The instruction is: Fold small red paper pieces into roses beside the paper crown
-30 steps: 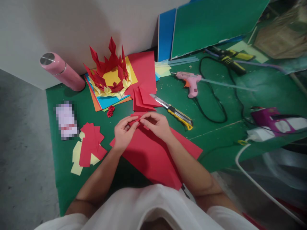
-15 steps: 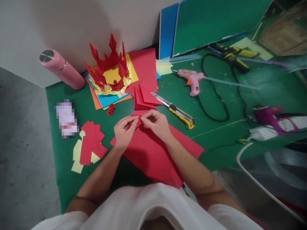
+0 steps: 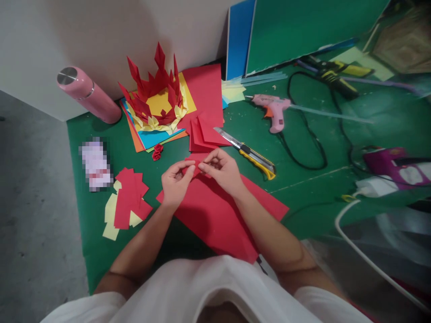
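Observation:
A small piece of red paper [image 3: 195, 167] is pinched between both hands, partly hidden by the fingers. My left hand [image 3: 177, 181] grips its left side between thumb and fingertips. On the right side, my right hand [image 3: 222, 169] is closed on it the same way. Beneath them lies a large red paper sheet [image 3: 215, 220]. Folded red paper pieces [image 3: 205, 134] rest just beyond the hands, with a yellow utility knife [image 3: 251, 154] to their right, blade pointing away. Two small red paper roses [image 3: 157, 151] sit to the left of them.
A red and yellow paper crown [image 3: 158, 105] stands on coloured sheets at the back, beside a pink bottle [image 3: 89, 94]. Red and cream paper cutouts [image 3: 128, 197] lie left. A pink glue gun [image 3: 274, 110], its black cord, pliers [image 3: 336, 78] and a white plug [image 3: 372, 186] occupy the right.
The view has shifted slightly, so everything sits a little further right and higher. Both hands keep hold of the small red paper, with only slight finger movement.

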`<state>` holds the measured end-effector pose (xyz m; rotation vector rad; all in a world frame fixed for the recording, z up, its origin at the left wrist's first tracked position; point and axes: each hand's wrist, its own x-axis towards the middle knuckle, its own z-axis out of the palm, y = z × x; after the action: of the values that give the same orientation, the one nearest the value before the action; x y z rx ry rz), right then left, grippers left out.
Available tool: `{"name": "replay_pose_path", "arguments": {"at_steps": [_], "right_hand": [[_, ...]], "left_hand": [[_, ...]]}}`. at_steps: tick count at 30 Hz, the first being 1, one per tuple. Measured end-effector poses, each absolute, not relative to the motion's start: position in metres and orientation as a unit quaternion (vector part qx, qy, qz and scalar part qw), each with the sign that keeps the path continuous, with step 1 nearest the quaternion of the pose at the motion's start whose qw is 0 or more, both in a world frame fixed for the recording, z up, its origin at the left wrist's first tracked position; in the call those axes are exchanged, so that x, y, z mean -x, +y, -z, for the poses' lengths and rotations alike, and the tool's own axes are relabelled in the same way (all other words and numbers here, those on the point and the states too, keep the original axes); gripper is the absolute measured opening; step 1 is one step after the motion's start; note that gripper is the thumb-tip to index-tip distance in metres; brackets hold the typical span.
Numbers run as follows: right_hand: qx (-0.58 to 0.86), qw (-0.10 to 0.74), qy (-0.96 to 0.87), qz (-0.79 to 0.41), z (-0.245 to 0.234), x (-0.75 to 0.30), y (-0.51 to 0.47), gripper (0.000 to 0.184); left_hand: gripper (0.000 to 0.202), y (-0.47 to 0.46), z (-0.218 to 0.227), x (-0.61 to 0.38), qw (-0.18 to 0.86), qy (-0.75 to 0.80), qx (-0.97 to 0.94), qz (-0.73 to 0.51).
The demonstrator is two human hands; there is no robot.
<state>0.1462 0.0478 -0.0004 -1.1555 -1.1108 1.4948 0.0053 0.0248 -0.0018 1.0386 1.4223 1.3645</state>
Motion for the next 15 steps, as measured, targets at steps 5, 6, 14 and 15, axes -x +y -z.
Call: {"name": "replay_pose_path", "arguments": {"at_steps": [5,6,14,15], "right_hand": [[0.436,0.461,-0.436,-0.638,0.0033,-0.1466,0.0486,0.042],[0.430,0.461,-0.436,-0.642,0.0038,-0.1468,0.0486,0.042],[0.395,0.451,-0.474,-0.644,0.0021,-0.1498,0.0481,0.032],[0.393,0.448,-0.483,-0.642,0.0018,-0.1504,0.0480,0.031]], "left_hand": [[0.019,0.0254,0.0019,-0.0054,0.454,0.577,-0.389,-0.556],[0.019,0.0255,0.0019,-0.0052,0.457,0.579,-0.384,-0.555],[0.021,0.0260,0.0096,-0.0016,0.489,0.573,-0.335,-0.566],[0.022,0.0266,0.0112,-0.0010,0.497,0.569,-0.320,-0.571]]}}
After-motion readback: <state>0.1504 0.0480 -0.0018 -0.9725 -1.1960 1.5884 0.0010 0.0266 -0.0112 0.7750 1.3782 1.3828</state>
